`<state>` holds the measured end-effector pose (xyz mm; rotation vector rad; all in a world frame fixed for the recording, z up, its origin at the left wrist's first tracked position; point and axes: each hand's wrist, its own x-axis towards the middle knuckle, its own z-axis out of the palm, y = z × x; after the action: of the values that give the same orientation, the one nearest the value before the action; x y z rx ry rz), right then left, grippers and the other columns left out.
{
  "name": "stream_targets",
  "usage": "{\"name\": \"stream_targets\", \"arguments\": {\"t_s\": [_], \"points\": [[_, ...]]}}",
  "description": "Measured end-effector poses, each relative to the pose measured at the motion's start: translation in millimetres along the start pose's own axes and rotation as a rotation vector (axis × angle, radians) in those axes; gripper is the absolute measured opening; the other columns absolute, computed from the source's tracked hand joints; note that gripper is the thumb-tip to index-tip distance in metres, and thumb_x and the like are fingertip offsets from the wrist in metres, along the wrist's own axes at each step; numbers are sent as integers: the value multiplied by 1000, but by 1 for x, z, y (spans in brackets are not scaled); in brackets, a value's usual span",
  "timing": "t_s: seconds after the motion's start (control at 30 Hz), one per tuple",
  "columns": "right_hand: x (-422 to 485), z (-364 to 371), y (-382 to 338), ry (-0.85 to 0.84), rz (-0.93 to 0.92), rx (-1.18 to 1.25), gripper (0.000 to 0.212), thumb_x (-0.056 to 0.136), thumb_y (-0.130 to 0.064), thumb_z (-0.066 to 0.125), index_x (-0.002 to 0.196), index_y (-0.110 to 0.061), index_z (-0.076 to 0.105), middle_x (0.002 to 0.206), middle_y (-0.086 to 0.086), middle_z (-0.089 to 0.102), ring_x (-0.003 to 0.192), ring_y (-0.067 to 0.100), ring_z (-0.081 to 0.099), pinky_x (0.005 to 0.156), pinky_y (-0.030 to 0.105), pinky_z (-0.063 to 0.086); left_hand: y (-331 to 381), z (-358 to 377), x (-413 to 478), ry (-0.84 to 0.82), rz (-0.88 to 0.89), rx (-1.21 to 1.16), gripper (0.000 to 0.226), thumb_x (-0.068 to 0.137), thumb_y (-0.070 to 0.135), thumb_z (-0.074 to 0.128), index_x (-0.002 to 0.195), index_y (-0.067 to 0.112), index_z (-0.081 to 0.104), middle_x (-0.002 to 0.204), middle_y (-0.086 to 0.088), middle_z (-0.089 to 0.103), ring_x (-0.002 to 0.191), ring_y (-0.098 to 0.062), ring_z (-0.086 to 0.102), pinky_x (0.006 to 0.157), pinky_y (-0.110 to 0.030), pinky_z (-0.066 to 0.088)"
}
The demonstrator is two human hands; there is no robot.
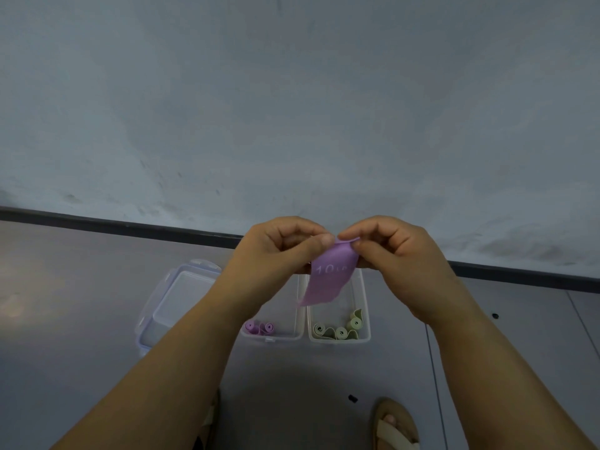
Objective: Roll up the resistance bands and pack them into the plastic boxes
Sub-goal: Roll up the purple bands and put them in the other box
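A bare indoor room: grey floor (97, 319), black skirting (130, 226), scuffed pale wall (292, 108).

Pretty dim, flat, bluish light overall. Soft shadow pools on the floor (285, 384) below the pinch, and there's a faint warm glare patch far left of it. Baseboard (130, 226) bows from wide-angle distortion. Forearms nearest the camera go slightly soft.

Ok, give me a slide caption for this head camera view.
Both hands pinch a purple resistance band above two open plastic boxes holding rolled bands.
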<state>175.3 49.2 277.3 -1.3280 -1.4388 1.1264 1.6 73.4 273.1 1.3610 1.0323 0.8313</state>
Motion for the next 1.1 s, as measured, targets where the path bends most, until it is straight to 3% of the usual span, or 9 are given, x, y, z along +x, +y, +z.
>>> {"name": "stream_targets", "arguments": {"t_s": [0.13,0.23,0.3,0.4,0.5,0.6,0.7,1.1], "points": [[0,2,2,4,-40,-40,33,88,1,53,79,-26,67,82,-14,70,80,6,67,68,15,53,-3,2,3,58,-20,45,11,78,16,68,86,24,69,72,-16,70,72,-22,70,66,-27,58],[0,3,2,-12,-30,-40,30,90,0,52,84,-26,67,83,-14,70,82,5,67,68,15,53,-3,0,3,73,-29,69,11,79,15,69,83,25,69,72,-2,73,68,-12,69,62,-20,56],[1,3,4,-18,24,45,27,91,-3,50,91,-25,65,85,-8,71,83,8,68,69,18,54,-4,0,4,89,-20,78,11,79,15,69,82,25,69,71,-2,73,67,-13,69,63,-22,57],[2,6,4,-33,103,143,14,88,-19,56,99,-26,63,88,-1,72,87,12,69,74,24,56,-5,0,4,120,15,81,13,78,13,70,80,26,69,71,-5,72,68,-17,69,66,-27,59],[3,10,6,-1,107,117,25,71,-37,63,93,-25,66,88,-5,73,85,9,69,74,23,56,-6,1,4,139,37,100,13,77,14,71,80,27,69,72,-5,72,71,-20,69,71,-36,59],[5,12,6,60,106,130,10,77,-23,65,86,-23,68,81,-4,73,78,8,69,67,18,55,-7,0,4,139,50,149,14,78,14,71,83,27,69,79,-5,73,76,-19,70,74,-39,59],[7,12,8,101,100,133,11,80,-13,66,84,-24,67,76,-5,72,74,7,69,64,16,54,-7,0,6,142,47,150,16,80,14,70,85,29,67,81,-8,72,77,-20,69,75,-39,58],[5,9,7,106,44,57,17,77,-9,69,78,-26,70,74,-10,71,73,5,67,72,20,56,-6,-1,5,76,25,33,16,80,5,67,82,21,70,79,0,73,78,-19,69,73,-32,59]]}}
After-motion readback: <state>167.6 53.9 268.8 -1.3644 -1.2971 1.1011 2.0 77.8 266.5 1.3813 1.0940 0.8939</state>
